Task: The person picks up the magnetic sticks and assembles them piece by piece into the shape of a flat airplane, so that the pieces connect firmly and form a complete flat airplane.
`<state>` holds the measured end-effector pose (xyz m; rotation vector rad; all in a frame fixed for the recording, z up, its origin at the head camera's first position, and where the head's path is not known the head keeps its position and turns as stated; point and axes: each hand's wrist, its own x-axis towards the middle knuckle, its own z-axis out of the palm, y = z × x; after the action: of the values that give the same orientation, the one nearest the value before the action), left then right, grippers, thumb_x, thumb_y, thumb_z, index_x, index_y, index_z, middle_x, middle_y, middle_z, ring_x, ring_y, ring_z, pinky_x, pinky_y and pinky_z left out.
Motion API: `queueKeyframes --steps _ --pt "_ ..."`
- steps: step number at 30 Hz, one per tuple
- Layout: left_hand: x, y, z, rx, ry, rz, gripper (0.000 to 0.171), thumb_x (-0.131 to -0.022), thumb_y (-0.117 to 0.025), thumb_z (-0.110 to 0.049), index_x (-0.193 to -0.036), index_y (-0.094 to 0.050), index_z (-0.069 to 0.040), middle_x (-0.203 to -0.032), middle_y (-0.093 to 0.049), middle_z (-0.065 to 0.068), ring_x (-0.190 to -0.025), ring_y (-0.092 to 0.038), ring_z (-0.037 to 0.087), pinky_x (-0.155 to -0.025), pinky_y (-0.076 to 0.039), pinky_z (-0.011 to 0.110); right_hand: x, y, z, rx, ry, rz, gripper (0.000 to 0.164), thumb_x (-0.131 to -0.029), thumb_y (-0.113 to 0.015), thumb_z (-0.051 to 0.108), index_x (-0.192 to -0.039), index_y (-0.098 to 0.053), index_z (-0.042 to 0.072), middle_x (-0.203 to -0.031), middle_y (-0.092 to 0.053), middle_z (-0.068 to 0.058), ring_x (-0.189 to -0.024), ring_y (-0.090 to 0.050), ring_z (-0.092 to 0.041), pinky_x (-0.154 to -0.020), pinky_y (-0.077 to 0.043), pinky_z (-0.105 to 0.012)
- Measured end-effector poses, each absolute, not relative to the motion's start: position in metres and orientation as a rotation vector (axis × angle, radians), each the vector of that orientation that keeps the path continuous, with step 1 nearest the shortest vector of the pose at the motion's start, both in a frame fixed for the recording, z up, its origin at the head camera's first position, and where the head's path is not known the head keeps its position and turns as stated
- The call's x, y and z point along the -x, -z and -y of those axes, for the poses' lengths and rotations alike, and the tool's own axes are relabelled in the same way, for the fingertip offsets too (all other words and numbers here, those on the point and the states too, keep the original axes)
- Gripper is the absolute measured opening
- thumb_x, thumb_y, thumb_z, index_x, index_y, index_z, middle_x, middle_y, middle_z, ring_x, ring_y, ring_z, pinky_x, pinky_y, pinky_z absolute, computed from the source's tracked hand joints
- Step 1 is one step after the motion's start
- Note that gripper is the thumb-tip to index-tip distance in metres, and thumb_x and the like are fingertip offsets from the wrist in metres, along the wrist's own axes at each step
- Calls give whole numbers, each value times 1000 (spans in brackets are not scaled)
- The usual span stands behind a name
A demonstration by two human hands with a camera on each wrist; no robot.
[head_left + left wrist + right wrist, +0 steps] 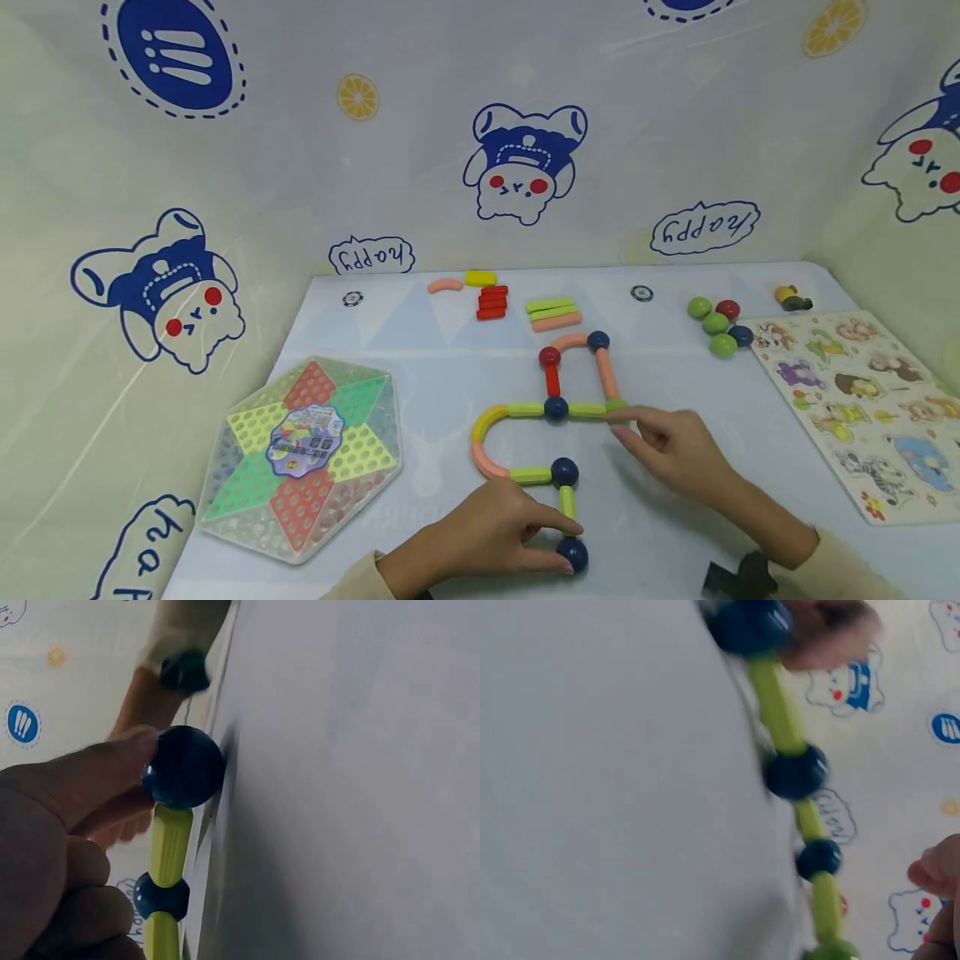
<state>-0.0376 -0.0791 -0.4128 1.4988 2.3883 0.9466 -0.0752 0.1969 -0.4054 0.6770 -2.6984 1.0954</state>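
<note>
Nearest the camera, at the lower centre of the head view, the left hand (491, 529) pinches a blue ball (572, 556) between thumb and forefinger, at the bottom end of a chain of sticks and balls (487, 423) lying mid-frame on the bench (442, 375). Right of centre, the right hand (675, 454) is at a green ball (616, 405) on the loop's corner, its fingers narrowly parted; whether they touch it, I cannot tell. Settling these joints looks like the step in hand. Adding more would call for steadying the chain and reaching to the spare sticks (553, 313), upper centre.
</note>
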Motion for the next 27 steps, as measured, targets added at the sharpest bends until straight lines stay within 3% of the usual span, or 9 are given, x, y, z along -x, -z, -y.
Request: queueKeyframes --steps 5,14,21,27 --pt "39 417 80 -1463 -946 -2346 29 -87 -60 -46 -110 -67 -30 -54 -38 -18 -47 -30 -12 -41 -26 11 131 389 -181 -641 -1021 2813 24 -88 -64 38 -107 -69 24 -49 -37 8 -42 -38 -10 -40 -32 -24" --pt "40 421 82 -1408 -1002 -2271 31 -87 -60 -45 -114 -66 -30 -55 -40 -17 -46 -32 -10 -42 -28 12 247 361 -102 -759 -835 2968 25 -89 -63 36 -110 -68 24 -57 -47 -3 -49 -46 -20 -44 -35 -28" --pt "39 428 87 -1404 -1042 -2259 32 -88 -60 -44 -117 -65 -32 -52 -39 -17 -44 -31 -9 -41 -26 12 333 384 -36 -708 -839 3091 24 -88 -65 31 -110 -69 21 -90 -58 0 -78 -52 -20 -61 -47 -28" --pt "35 434 91 -1332 -1116 -2209 31 -88 -61 -40 -118 -65 -31 -51 -39 -15 -43 -32 -8 -40 -28 13 362 399 7 -669 -709 3153 29 -89 -64 31 -116 -66 21 -118 -57 -1 -98 -49 -20 -90 -44 -36"
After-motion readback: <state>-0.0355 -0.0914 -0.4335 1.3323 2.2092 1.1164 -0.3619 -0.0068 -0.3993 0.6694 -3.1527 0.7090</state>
